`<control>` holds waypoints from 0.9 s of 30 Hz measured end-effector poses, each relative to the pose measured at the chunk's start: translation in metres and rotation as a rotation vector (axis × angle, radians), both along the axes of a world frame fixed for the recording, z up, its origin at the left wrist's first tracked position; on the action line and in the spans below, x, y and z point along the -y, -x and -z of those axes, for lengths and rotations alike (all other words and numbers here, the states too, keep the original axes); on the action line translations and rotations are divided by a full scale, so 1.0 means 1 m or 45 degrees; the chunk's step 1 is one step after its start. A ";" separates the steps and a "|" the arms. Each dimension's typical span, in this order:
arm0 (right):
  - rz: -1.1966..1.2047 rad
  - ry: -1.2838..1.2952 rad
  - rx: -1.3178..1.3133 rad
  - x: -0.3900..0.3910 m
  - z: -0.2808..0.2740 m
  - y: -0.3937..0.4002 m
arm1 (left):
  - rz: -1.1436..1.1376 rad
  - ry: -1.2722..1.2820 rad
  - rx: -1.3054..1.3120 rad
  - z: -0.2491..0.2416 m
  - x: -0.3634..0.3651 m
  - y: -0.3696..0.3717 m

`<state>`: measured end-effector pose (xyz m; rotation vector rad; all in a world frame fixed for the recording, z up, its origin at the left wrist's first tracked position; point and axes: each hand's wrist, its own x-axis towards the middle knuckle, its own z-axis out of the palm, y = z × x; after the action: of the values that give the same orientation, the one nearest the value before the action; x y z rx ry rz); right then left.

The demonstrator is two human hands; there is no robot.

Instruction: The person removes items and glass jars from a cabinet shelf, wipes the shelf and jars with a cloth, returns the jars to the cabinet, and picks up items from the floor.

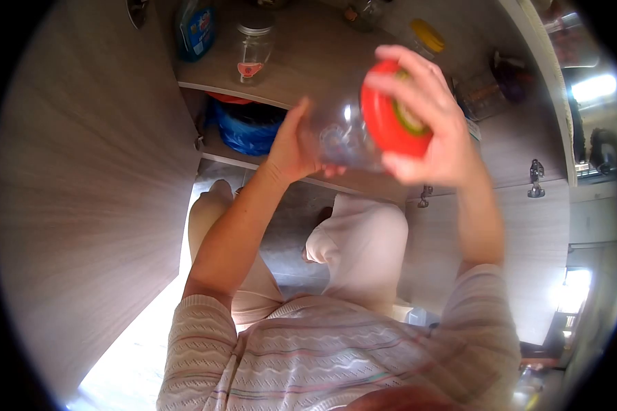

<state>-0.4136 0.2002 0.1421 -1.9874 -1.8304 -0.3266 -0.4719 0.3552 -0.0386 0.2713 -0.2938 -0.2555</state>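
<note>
A large clear jar (346, 133) with a red lid (394, 116) is tilted on its side in front of the open cupboard, slightly blurred. My left hand (297, 144) is wrapped round the base end of the jar. Over the lid, my right hand (435, 113) is closed, its fingers spanning the red rim and the green-and-yellow centre. The inside of the jar is too blurred to make out.
On the cupboard shelf (301, 61) stand a glass jar (255, 51), a blue bottle (197, 31) and a yellow-lidded jar (426, 38). Blue plastic bags (243, 130) lie below. Open doors flank me, the left door (89, 171) being large and close.
</note>
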 end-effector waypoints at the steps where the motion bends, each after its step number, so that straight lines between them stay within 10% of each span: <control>1: 0.070 -0.108 -0.106 0.000 0.010 -0.009 | -0.139 -0.082 -0.033 0.002 0.000 -0.003; 8: 0.316 -0.247 -1.257 -0.002 0.036 -0.042 | -0.601 -0.369 -0.244 0.003 0.002 -0.017; 17: 0.112 0.043 -0.201 0.007 0.008 -0.023 | -0.212 -0.275 -0.222 -0.006 -0.002 -0.013; 27: -0.087 0.031 -0.162 0.009 -0.013 -0.014 | 0.032 -0.130 -0.214 -0.013 -0.003 -0.009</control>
<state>-0.3994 0.1915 0.1551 -1.9105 -1.8247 -0.1541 -0.4631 0.3586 -0.0260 0.3451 -0.1177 -0.3169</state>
